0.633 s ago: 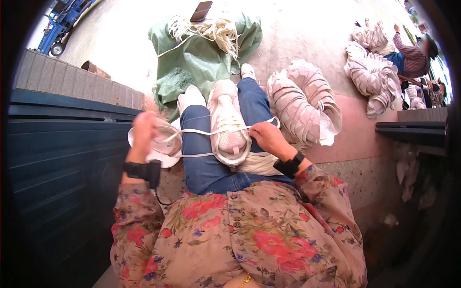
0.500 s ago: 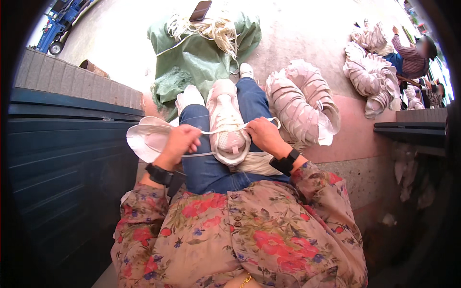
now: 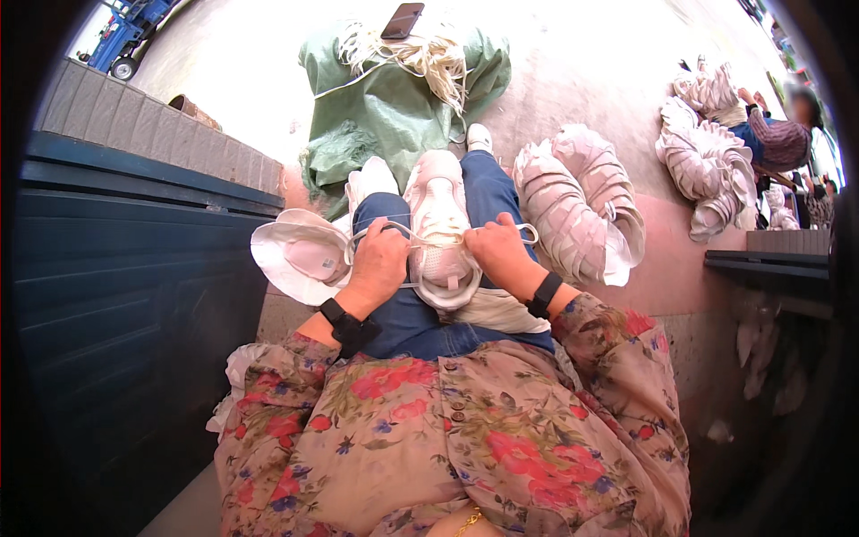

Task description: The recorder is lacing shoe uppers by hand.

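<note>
A white-and-pale-pink shoe (image 3: 445, 268) rests between my thighs, its toe pointing away and its collar toward me. White shoelace (image 3: 447, 242) runs through its eyelets and out to both sides. My left hand (image 3: 381, 259) is closed in a pinch on the lace just left of the shoe, a loop of it showing beside the fingers. On the other side my right hand (image 3: 501, 252) grips the lace close to the eyelets, with a loop sticking out past the knuckles. A second white shoe upper (image 3: 300, 255) lies left of my left hand.
Nested shoe uppers (image 3: 573, 210) stand in curved stacks at my right. Ahead, a green sack (image 3: 394, 107) bears loose laces (image 3: 438, 63) and a phone (image 3: 403, 20). A dark blue panel (image 3: 134, 304) flanks my left. Another person (image 3: 774, 139) sits far right by more stacks (image 3: 707, 166).
My left hand has moved right, nearer the shoe, and now pinches the lace there. The right hand stays by the eyelets. The whole view has shifted slightly.
</note>
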